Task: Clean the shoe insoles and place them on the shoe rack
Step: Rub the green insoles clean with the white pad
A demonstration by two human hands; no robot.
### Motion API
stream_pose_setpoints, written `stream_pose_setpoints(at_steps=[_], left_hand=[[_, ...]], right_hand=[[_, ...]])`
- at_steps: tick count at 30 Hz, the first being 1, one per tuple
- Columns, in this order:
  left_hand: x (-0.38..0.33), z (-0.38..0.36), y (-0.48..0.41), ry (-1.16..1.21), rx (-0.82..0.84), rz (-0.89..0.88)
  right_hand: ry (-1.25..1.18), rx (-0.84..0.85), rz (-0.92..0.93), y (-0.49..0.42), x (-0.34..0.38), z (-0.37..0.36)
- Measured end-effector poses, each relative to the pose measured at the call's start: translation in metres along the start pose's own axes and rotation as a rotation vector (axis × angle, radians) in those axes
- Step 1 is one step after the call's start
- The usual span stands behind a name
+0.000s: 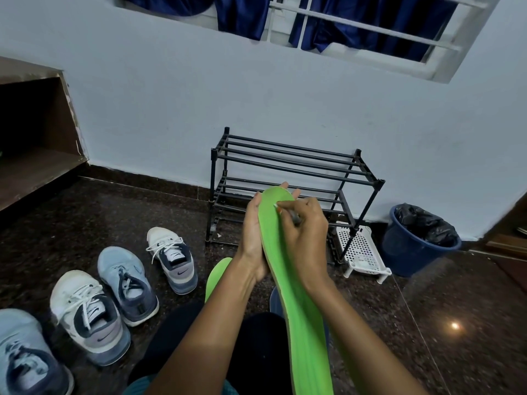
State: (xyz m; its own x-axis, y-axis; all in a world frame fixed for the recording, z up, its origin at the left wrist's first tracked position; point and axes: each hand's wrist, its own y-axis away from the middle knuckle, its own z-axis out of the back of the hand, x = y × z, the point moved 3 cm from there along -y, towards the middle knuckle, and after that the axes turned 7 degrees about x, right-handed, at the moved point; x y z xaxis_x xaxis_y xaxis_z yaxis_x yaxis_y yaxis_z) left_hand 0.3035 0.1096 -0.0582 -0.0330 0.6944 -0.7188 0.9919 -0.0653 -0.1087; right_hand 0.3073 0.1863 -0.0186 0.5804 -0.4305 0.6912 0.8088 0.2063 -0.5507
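A long green insole (288, 269) stands lengthwise in front of me, toe end up. My left hand (252, 238) holds it from behind and along its left edge, fingertips showing past the toe. My right hand (306, 232) grips a small brush (286, 212) with white bristles pressed on the insole's upper part. A second green insole (216, 276) lies on the floor behind my left forearm. The black shoe rack (285, 163) stands against the wall just beyond, its bars bare.
Several sneakers sit on the dark floor at left, among them a white one (174, 259) and a light blue one (128, 283). A white plastic basket (362, 252) and a blue bin (419, 243) with a black liner stand right of the rack. A wooden shelf (37, 132) is far left.
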Motion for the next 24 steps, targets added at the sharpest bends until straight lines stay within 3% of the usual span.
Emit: stream_pose_setpoints(at_steps=[9, 17, 24], left_hand=[[-0.001, 0.001, 0.000, 0.073, 0.000, -0.034], [-0.003, 0.000, 0.001, 0.008, -0.026, -0.010], [-0.004, 0.000, 0.003, 0.070, -0.015, -0.024]], right_hand=[[-0.069, 0.101, 0.034, 0.023, 0.009, -0.008], [0.061, -0.039, -0.010, -0.006, -0.006, 0.006], [-0.058, 0.097, 0.005, 0.023, 0.008, -0.010]])
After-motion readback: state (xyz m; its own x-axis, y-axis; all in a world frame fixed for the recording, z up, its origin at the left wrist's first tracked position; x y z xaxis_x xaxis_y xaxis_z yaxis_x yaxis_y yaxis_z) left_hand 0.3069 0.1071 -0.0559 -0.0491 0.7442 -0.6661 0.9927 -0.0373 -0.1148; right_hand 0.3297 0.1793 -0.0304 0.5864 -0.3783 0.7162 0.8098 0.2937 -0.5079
